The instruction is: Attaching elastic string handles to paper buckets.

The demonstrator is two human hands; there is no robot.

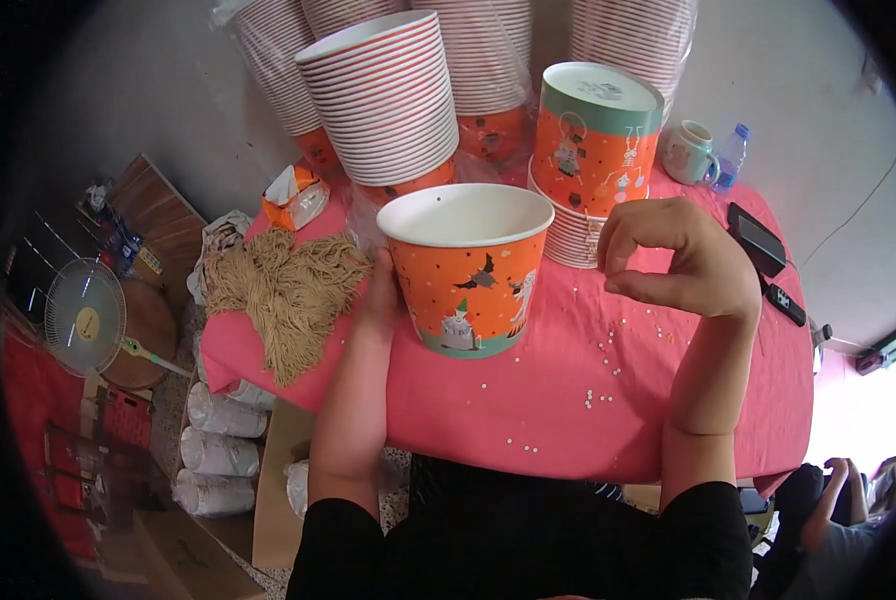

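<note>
An orange paper bucket (468, 290) with a white inside and a green base band stands upright in front of me, printed with a bat and small figures. My left hand (380, 295) is closed against its left side, fingers partly hidden behind it. Bent at the wrist, my right hand (673, 260) hovers right of the bucket with curled fingers; whether they pinch something small I cannot make out. Just beyond its fingertips, a tan cord (594, 238) shows by a stack of upside-down buckets (598, 145). A bundle of tan cords (288, 295) lies left of my left hand.
Tall nested bucket stacks (383, 100), some plastic-wrapped, line the back of the pink-covered table (528, 415). White bits (593, 400) are scattered near my right forearm. A mug (690, 152), a bottle (732, 155) and black devices (756, 238) sit at right. Another person (838, 520) is at lower right.
</note>
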